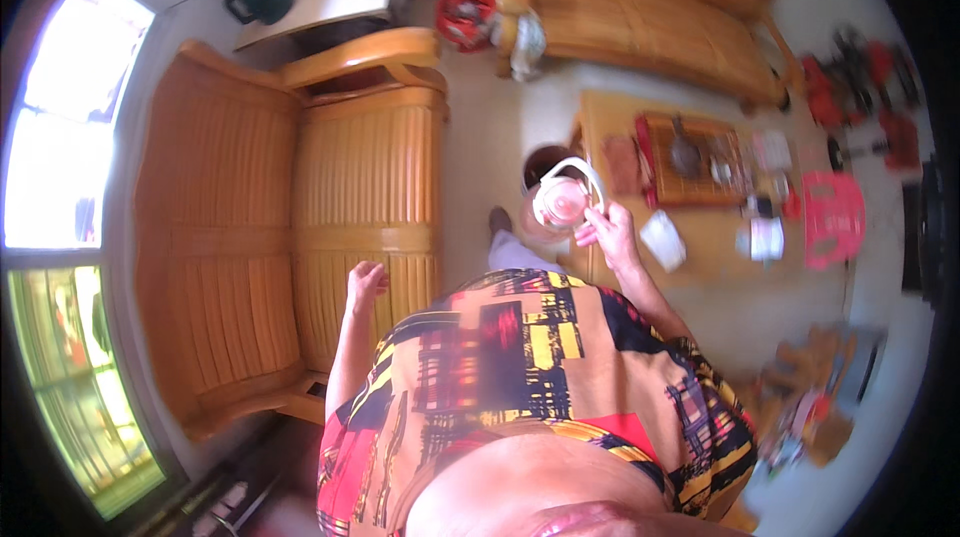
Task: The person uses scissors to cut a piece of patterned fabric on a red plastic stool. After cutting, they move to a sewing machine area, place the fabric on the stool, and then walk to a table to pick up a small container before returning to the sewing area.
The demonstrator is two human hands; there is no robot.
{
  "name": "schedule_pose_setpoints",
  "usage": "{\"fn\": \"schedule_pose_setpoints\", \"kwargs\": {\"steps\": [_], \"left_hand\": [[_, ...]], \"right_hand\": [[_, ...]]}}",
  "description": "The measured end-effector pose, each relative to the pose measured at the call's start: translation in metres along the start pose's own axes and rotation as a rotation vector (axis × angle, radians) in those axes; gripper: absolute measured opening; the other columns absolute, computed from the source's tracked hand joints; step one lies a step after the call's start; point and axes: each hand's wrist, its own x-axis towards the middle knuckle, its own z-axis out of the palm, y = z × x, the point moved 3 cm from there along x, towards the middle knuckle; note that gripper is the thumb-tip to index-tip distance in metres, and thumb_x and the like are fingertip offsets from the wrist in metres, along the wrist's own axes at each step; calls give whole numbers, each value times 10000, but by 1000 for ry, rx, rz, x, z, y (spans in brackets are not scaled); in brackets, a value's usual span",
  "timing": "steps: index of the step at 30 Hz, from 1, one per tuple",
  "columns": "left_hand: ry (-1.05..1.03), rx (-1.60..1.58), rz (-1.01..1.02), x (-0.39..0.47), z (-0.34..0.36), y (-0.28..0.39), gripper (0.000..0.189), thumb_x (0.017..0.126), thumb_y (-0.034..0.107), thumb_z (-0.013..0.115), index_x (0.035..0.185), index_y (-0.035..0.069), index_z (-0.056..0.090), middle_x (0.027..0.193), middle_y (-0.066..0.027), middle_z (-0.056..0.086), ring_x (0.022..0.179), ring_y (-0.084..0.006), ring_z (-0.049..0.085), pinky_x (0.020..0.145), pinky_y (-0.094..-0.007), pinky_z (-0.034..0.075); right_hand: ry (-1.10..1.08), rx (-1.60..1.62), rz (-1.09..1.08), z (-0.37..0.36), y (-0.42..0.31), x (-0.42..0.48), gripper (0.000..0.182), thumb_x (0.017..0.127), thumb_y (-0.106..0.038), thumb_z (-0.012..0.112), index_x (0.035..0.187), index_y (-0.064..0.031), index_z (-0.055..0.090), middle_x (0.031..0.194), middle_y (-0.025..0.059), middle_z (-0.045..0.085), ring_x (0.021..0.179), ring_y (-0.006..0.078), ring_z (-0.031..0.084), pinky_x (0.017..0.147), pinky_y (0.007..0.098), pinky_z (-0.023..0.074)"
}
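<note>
My right hand [616,234] grips a clear-sided kettle [551,218] by its white arched handle [574,164]. A pinkish-white lid [561,202] covers the top of the kettle. What is inside it cannot be made out. The kettle hangs at the near left edge of a low wooden table [596,113], partly over a dark bin [541,159]. My left hand [367,280] hangs in front of a slatted wooden bench [364,184], its fingers curled in and no object visible in it.
A wooden tea tray [694,188] with a dark teapot [684,151] and small cups sits on the table. White paper [663,240] lies nearer. Beyond are a pink plastic stool [834,220], a red basket [466,16] and a wooden sofa [637,16].
</note>
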Motion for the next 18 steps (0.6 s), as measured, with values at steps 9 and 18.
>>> {"fn": "schedule_pose_setpoints", "kwargs": {"steps": [9,18], "left_hand": [[-24,161,-288,50,-67,136,276,816,213,605,897,-51,611,734,-117,633,629,-172,606,585,-294,500],[69,-99,-394,221,-147,292,190,842,154,597,898,-28,589,638,-55,580,551,-131,538,503,-262,433]], "right_hand": [[108,11,-41,65,-200,135,91,907,-59,530,898,31,522,719,113,596,544,181,635,435,270,549],[133,-36,-245,175,-431,375,123,919,-95,521,894,24,538,777,127,625,604,183,648,518,283,565]]}}
